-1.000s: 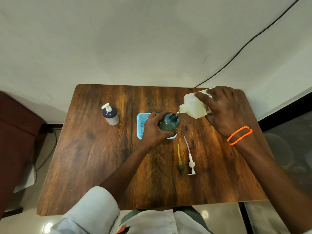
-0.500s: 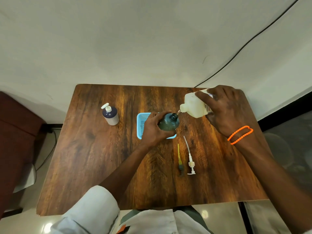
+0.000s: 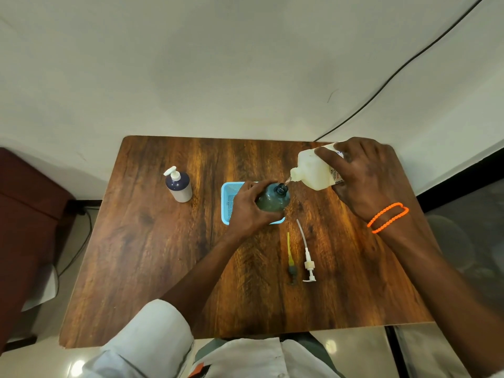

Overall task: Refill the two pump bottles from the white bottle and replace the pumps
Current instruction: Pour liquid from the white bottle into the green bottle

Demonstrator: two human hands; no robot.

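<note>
Head view: left hand still grips green bottle at centre; right hand keeps white bottle tipped at two o'clock, pouring. Little has changed; refilling continues.

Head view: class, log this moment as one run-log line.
step: pouring | right hand: tilts white bottle | left hand: holds green bottle | two pumps: off, on table

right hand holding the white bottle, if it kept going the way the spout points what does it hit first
Probably the open neck of the dark bottle gripped by the left hand; the white bottle in the right hand already nearly touches it.
</note>
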